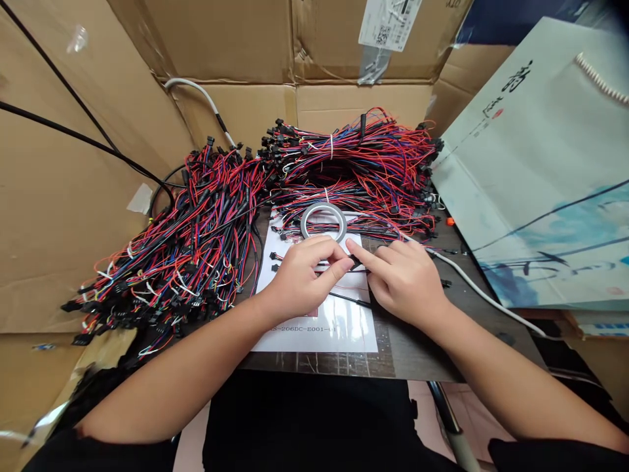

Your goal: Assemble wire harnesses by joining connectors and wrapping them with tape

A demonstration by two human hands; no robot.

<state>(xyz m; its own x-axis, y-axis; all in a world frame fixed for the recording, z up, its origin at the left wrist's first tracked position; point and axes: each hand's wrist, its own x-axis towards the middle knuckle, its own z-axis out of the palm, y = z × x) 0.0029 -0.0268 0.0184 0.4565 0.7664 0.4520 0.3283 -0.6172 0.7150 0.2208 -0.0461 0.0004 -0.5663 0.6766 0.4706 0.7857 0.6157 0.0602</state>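
My left hand [304, 272] and my right hand [400, 278] meet fingertip to fingertip over a white printed sheet [344, 324] on a small dark table [417, 347]. Between the fingertips both hands pinch a thin wire with a small black connector [354, 262]. A roll of clear tape [323, 221] lies flat just beyond my fingers. A thin black wire [348, 299] runs across the sheet under my right hand.
Big bundles of red, blue and black wire harnesses lie at the left [187, 242] and at the back [358, 164]. Cardboard walls [59, 216] close in the left and back. A pale paper bag [540, 177] stands at the right, with a white cable [481, 292] beside it.
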